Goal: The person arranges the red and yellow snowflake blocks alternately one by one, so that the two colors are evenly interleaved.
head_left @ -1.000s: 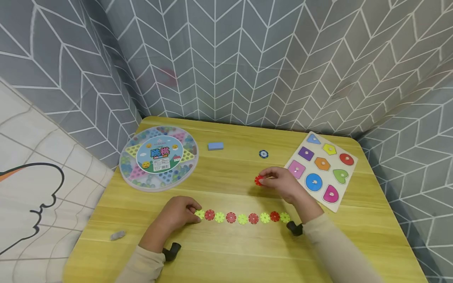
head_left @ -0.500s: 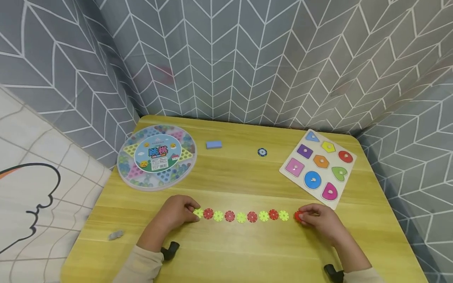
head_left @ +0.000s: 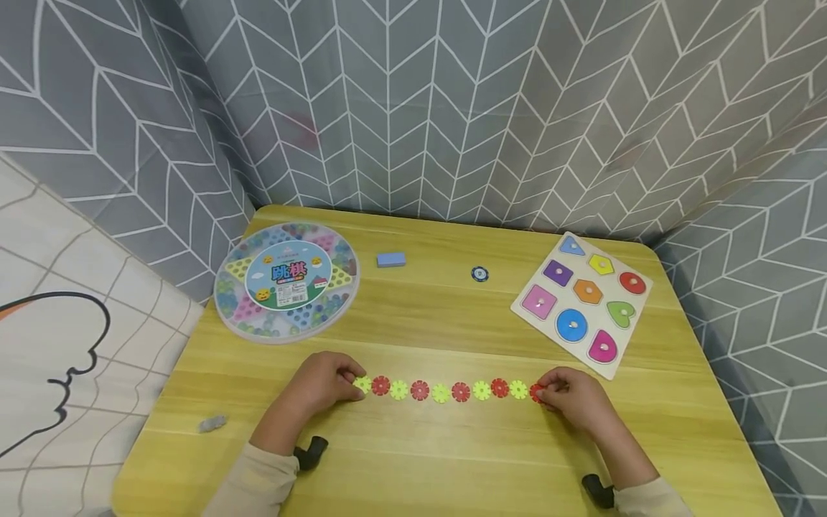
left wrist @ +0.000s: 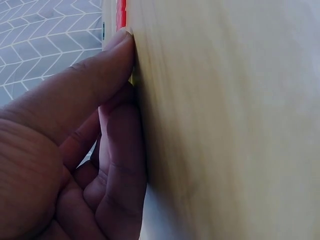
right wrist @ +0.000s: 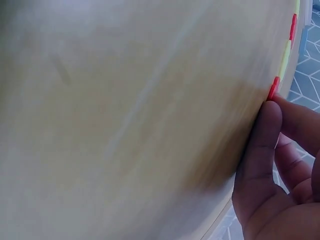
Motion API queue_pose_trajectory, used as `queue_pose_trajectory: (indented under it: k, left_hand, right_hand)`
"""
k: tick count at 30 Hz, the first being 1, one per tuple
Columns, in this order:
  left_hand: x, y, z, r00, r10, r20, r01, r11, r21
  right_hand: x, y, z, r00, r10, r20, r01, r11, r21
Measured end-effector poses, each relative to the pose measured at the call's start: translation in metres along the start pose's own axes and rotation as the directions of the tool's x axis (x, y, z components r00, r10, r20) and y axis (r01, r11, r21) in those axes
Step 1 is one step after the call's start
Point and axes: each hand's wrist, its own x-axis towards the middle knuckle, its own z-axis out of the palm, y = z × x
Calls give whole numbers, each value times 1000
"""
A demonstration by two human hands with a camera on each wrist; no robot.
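A row of flat notched plastic discs, red and yellow-green by turns, runs across the table in the head view. At its left end my left hand (head_left: 328,382) pinches a yellow-green notched disc (head_left: 364,385) by its edge, thumb and fingertip on either side. In the left wrist view the thumb mostly hides that disc, and a red disc (left wrist: 121,14) shows beyond. My right hand (head_left: 575,398) pinches a red notched disc (head_left: 535,392) (right wrist: 273,88) at the right end, close beside a yellow-green disc (head_left: 519,389). I cannot tell whether those two touch.
A round Chinese checkers box (head_left: 287,283) sits at the back left of the wooden table (head_left: 446,459). Behind the row are a blue block (head_left: 390,260) and a poker chip (head_left: 479,273). A shape puzzle board (head_left: 555,345) lies back right, a small grey object (head_left: 212,424) front left.
Carrying the red disc, my right hand has come from above the row, rightward and down, then left to the row's right end. My left hand stays at the left end.
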Motion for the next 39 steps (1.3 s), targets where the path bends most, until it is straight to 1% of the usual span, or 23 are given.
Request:
queue_pose_trajectory:
  k: [4, 8, 10, 12, 17, 20, 25, 32, 35, 39]
  left_hand:
    - [-2, 1, -2, 1000, 7, -2, -7, 1000, -2]
    - [-1, 2, -4, 1000, 2, 4, -2, 1000, -3]
    - [0, 2, -6, 1000, 1, 11, -1, 1000, 0]
    - [-1, 3, -9, 1000, 2, 14, -2, 1000, 5]
    - [-1, 5, -13, 1000, 3, 12, -3, 1000, 20]
    - [-2, 4, -13, 1000, -12, 19, 12, 1000, 12]
    - [-4, 1, -10, 1000, -7, 21, 6, 1000, 7]
    - [-5, -1, -8, 1000, 2, 21, -2, 1000, 11]
    - [-6, -2, -9, 999, 24, 28, -24, 1000, 10]
    - [-6, -3, -10, 999, 48, 23, -48, 999, 1]
  right_hand:
    - [-1, 0, 0, 1000, -13, -11, 13, 1000, -27]
    - [0, -1, -2, 1000, -7, -1, 8, 998, 65]
    - [0, -2, -3, 1000, -9, 16, 7, 995, 103]
    - [0, -4, -3, 999, -36, 29, 34, 997, 73]
    - [3, -10, -3, 994, -105, 34, 107, 992, -72]
    - [3, -13, -2, 995, -95, 31, 97, 991, -96]
    - [0, -15, 0, 996, -78, 52, 83, 992, -93]
    - [-3, -12, 0, 996, -75, 51, 79, 994, -78]
    - [-2, -8, 1, 996, -67, 51, 70, 996, -60]
    - [0, -4, 1, 997, -59, 49, 61, 998, -23]
